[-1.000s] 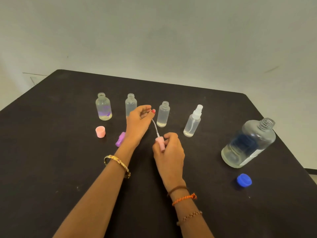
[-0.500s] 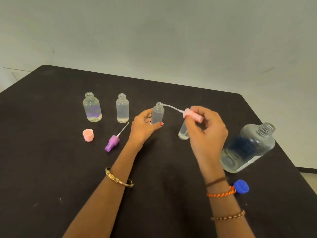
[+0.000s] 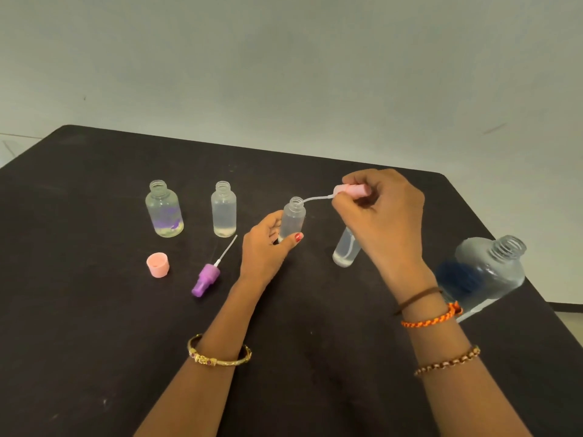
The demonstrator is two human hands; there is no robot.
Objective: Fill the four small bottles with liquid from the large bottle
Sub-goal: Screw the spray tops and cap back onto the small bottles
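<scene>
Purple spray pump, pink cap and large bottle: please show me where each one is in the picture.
purple spray pump [image 3: 206, 279]: head view, on its purple body, lying on the table.
pink cap [image 3: 157, 264]: head view, on its side wall.
large bottle [image 3: 495, 269]: head view, on its clear shoulder below the open neck.

Four small clear bottles are standing on the black table [image 3: 94, 326]: one with a purple print [image 3: 164, 209], a second beside it [image 3: 224, 209], a third [image 3: 293, 217] sitting in a hand, and a fourth [image 3: 345, 250] partly hiding behind the other hand. One large bottle [image 3: 485, 272] is standing at the right. Two spray tops are showing, one purple [image 3: 206, 279] lying on the table and one pink [image 3: 351, 190] being held in the air. One pink cap [image 3: 157, 264] is sitting near the purple top. Two hands are showing, a left hand [image 3: 268, 247] and a right hand [image 3: 385, 222]. One gold bangle [image 3: 217, 357] is circling the left wrist, and three bands, brown [image 3: 419, 298], orange [image 3: 432, 318] and beaded [image 3: 448, 361], are circling the right wrist.
</scene>
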